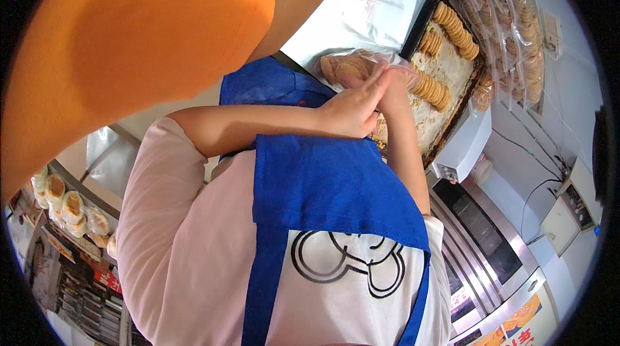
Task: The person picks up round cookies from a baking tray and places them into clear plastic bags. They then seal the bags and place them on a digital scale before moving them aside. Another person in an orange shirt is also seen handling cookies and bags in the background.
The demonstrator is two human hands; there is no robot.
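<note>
A clear plastic bag of round brown cookies (pixel 334 70) lies at the edge of a metal worktop (pixel 310 31). My left hand (pixel 351 106) reaches across from the left, its fingers pressed together at the bag's mouth. Against it, my right hand (pixel 396 89) grips the same end of the bag, its fingers partly hidden. Just right of the hands lies a dark-rimmed baking tray (pixel 419 23) with a crumb-strewn lining. It holds overlapping rows of thin round cookies (pixel 455 31), one row (pixel 431 91) close beside my right hand.
Flat empty zip bags (pixel 380 2) lie beyond the hands. Filled cookie bags (pixel 508 21) are stacked along the wall. Another person's orange sleeve (pixel 160 31) and bare arm extend close on the left. A steel oven (pixel 479 229) stands at right; wrapped baked goods (pixel 72 205) sit at far left.
</note>
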